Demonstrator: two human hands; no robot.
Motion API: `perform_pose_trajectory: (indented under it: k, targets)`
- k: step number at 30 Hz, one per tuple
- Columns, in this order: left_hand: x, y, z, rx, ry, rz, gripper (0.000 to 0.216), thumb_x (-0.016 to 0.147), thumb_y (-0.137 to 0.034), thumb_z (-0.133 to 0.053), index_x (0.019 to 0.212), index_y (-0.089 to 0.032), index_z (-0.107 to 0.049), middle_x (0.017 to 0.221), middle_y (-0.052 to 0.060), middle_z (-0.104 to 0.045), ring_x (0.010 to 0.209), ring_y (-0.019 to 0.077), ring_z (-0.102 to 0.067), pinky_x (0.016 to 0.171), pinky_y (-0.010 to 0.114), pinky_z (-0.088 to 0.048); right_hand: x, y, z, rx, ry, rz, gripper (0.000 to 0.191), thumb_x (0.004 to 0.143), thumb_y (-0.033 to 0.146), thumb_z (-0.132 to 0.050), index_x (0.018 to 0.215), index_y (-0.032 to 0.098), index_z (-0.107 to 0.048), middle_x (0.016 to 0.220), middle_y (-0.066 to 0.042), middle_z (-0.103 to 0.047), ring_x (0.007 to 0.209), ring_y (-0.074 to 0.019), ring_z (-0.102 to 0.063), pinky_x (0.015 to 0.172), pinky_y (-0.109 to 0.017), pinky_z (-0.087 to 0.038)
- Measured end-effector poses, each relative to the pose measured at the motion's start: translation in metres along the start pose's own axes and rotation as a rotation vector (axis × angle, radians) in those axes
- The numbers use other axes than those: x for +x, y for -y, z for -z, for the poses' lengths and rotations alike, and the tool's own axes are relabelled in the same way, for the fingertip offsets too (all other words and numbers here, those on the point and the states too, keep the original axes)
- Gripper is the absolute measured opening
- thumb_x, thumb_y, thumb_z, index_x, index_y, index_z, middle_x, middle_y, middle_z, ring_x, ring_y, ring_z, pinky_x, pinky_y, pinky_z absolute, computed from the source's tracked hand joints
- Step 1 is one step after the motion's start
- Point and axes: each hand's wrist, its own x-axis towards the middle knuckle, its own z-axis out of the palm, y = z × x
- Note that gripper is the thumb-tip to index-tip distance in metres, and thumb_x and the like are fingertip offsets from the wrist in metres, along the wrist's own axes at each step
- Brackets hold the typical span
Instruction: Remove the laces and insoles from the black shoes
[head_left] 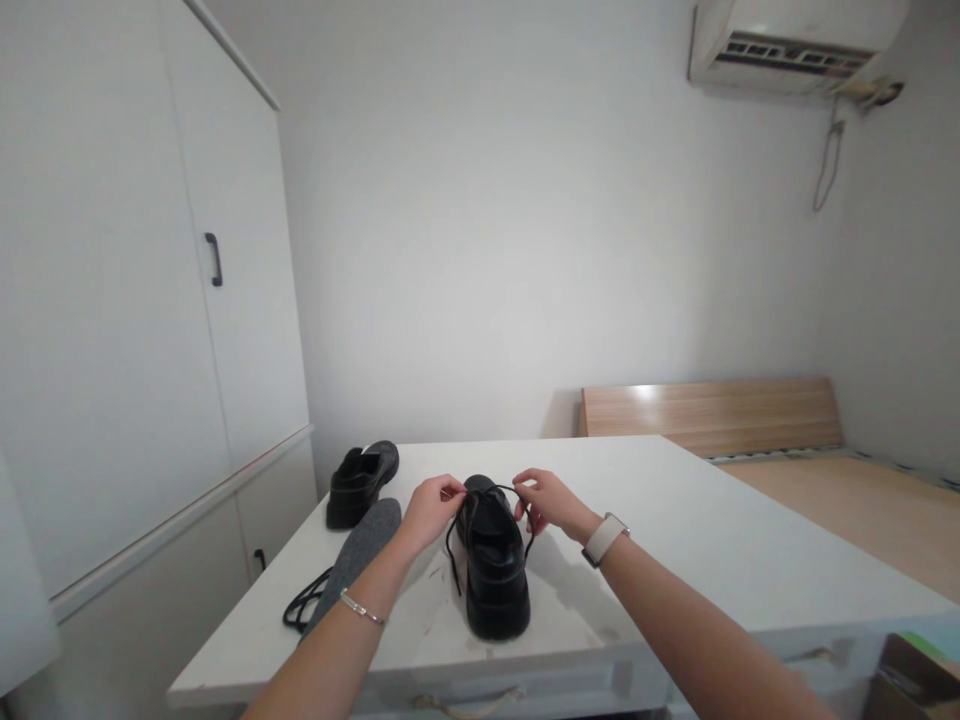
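A black lace-up shoe [497, 590] stands upright on the white table, its heel toward me. My left hand [433, 508] is at the shoe's left side, finger and thumb pinched on a black shoelace [453, 560]. On the other side, my right hand [551, 502] pinches the lace's right part, which runs across the top of the shoe between both hands. Loose lace ends hang down on either side. Beyond my left arm sits a second black shoe [352, 492]. A grey insole [367, 540] lies near it, partly hidden by my left forearm.
A coiled black lace [304, 600] lies by the insole on the white table [660, 560]. A white wardrobe [142, 300] stands at the left. To the right is a bed with a wooden headboard [712, 415]; an open box [911, 675] is at lower right.
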Motion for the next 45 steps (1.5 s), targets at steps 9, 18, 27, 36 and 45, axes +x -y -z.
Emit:
perform_pose_trajectory:
  k: [9,18,27,36,45]
  targets:
    - [0.005,-0.017,-0.002,-0.032,-0.026,-0.113,0.004,0.075,-0.022,-0.056,0.071,-0.02,-0.056,0.065,-0.003,-0.058,0.063,0.0153,-0.055,0.061,0.027,-0.04,-0.003,-0.004,-0.004,0.17,0.072,0.007,0.01,0.078,0.024,-0.065,0.085,0.017,-0.068,0.072,-0.001,-0.064,0.054,-0.0089,-0.058,0.051,-0.021,-0.049]
    - [0.011,-0.038,-0.006,-0.224,0.028,-0.142,0.019,0.077,-0.022,-0.057,0.095,-0.018,-0.055,0.082,0.002,-0.065,0.08,0.0167,-0.064,0.072,0.028,-0.049,0.011,-0.011,-0.012,0.018,0.016,0.096,0.013,0.078,0.026,-0.07,0.079,0.015,-0.064,0.066,0.002,-0.062,0.056,-0.0118,-0.057,0.048,-0.023,-0.048]
    - [0.005,-0.021,0.014,-0.224,0.048,-0.03,0.021,0.065,-0.021,-0.067,0.085,-0.017,-0.059,0.064,-0.003,-0.059,0.064,0.0149,-0.058,0.067,0.029,-0.045,0.032,-0.008,-0.016,-0.187,-0.164,0.31,0.017,0.089,0.02,-0.063,0.075,0.015,-0.056,0.066,0.004,-0.057,0.061,-0.0108,-0.056,0.061,-0.025,-0.047]
    - [0.0,-0.035,0.03,-0.213,0.11,-0.044,0.027,0.071,-0.025,-0.06,0.097,-0.018,-0.056,0.078,-0.002,-0.056,0.063,0.0129,-0.059,0.063,0.027,-0.047,0.019,0.023,-0.001,-0.435,-0.17,0.47,0.017,0.075,0.008,-0.06,0.087,0.019,-0.056,0.069,0.003,-0.058,0.064,-0.0138,-0.057,0.061,-0.026,-0.045]
    - [-0.003,-0.04,0.039,0.105,-0.072,-0.13,0.04,0.059,0.007,-0.052,0.084,-0.021,-0.065,0.099,0.005,-0.059,0.081,0.018,-0.057,0.085,0.033,-0.043,-0.007,0.035,0.028,-0.76,-0.505,0.464,0.031,0.08,0.002,-0.046,0.102,0.019,-0.06,0.104,-0.009,-0.058,0.081,-0.0209,-0.056,0.069,-0.031,-0.036]
